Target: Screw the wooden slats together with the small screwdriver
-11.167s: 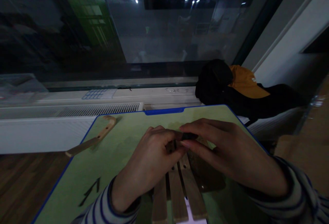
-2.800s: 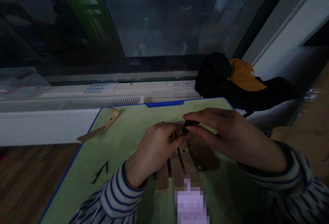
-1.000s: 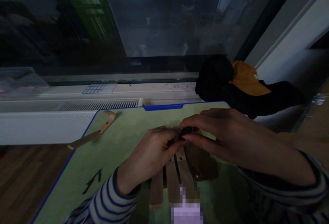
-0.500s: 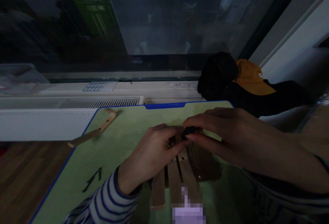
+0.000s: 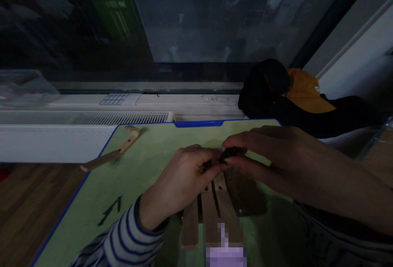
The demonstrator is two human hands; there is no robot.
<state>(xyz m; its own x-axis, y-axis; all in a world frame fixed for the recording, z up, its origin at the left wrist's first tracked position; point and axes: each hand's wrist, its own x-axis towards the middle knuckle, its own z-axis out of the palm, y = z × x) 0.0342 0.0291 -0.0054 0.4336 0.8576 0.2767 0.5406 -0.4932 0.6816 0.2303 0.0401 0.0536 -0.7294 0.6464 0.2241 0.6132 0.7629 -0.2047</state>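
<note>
A set of pale wooden slats (image 5: 208, 214) lies on a green mat (image 5: 147, 169) with a blue edge. My left hand (image 5: 181, 185) is closed over the far ends of the slats, fingers curled on them. My right hand (image 5: 276, 160) pinches a small dark piece (image 5: 230, 152) between thumb and fingers, right above the slat ends and touching my left fingertips. A dark brown flat piece (image 5: 245, 193) lies under my right hand beside the slats.
A curved wooden strip (image 5: 113, 152) lies at the mat's far left corner. Thin dark pins (image 5: 110, 210) rest near the left edge. A black bag with an orange cap (image 5: 303, 95) sits at the right. A white radiator ledge (image 5: 92, 120) and a window run behind.
Both hands stay at the slat ends with small finger shifts. The view has tilted slightly.
</note>
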